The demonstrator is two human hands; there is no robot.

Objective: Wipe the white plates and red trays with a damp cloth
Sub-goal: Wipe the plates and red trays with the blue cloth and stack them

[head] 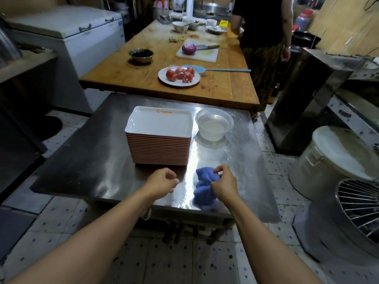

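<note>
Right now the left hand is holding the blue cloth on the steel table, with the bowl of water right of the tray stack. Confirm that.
Not quite. The head view shows the right hand gripping the blue cloth, not the left. The left hand is loosely curled and holds nothing. The rest stands: the cloth is on the steel table, and the bowl of water sits right of the tray stack.
</note>
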